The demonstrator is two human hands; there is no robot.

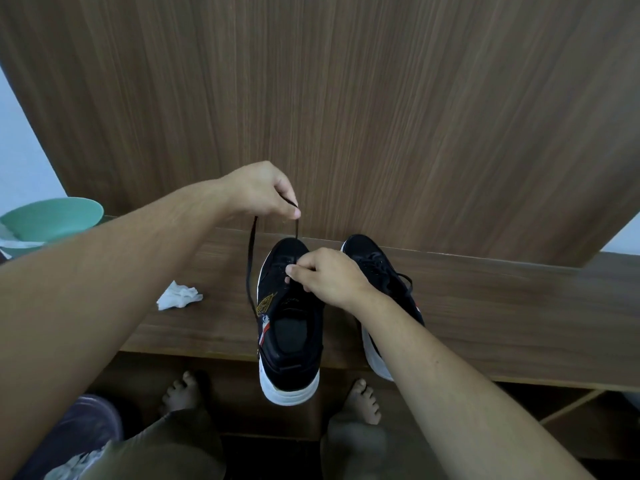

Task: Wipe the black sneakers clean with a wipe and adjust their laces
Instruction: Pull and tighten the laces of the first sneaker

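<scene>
Two black sneakers with white soles stand side by side on a wooden shelf (502, 306), toes toward the wall. The left sneaker (289, 327) has its heel over the front edge. My left hand (263, 192) is raised above its toe and pinches the black lace (250, 265), which is pulled up taut in two strands. My right hand (325, 275) rests on that shoe's lacing and pinches the lace at the eyelets. The right sneaker (377, 265) is partly hidden by my right forearm. A crumpled white wipe (178, 295) lies on the shelf left of the shoes.
A tall wooden panel (346, 98) rises directly behind the shelf. A green bowl (52, 220) with white tissue sits at the far left. My bare feet (362, 403) stand on the floor below, in front of lower shelf compartments (571, 410).
</scene>
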